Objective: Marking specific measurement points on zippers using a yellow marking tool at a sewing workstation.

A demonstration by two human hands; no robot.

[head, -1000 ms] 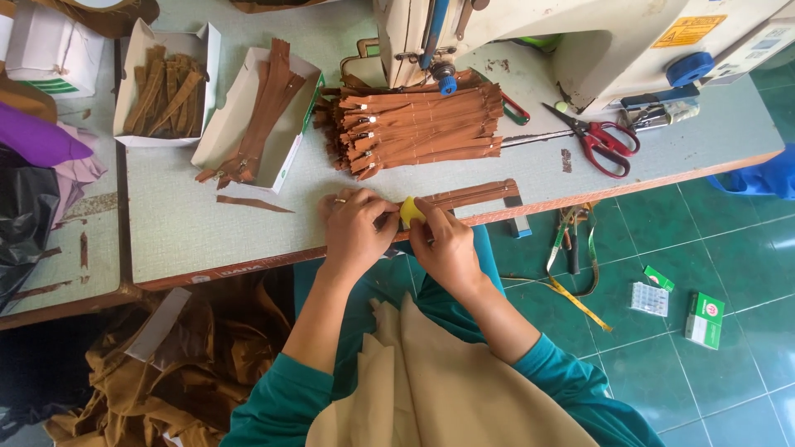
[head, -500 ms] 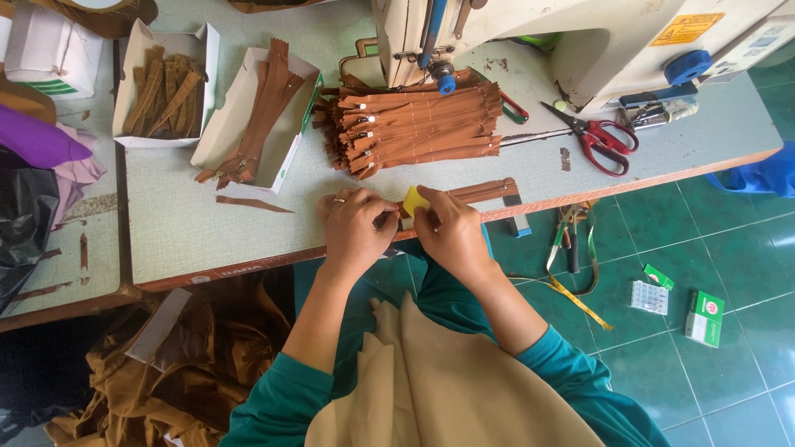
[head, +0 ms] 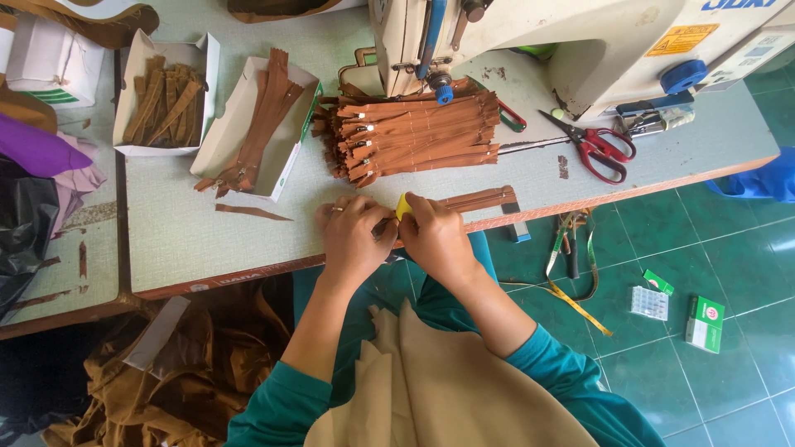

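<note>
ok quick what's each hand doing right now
Left hand: closed, pinching the near end of a brown zipper on the table.
Right hand: closed on the same zipper, with a small yellow tool in its grip.

A sewing machine [head: 530,41] stands at the back of the desk [head: 182,240]. In front of it lies a pile of brown zippers [head: 414,136]; to its right, red scissors [head: 596,149]; to its left, two white boxes [head: 248,124] holding brown strips.
</note>
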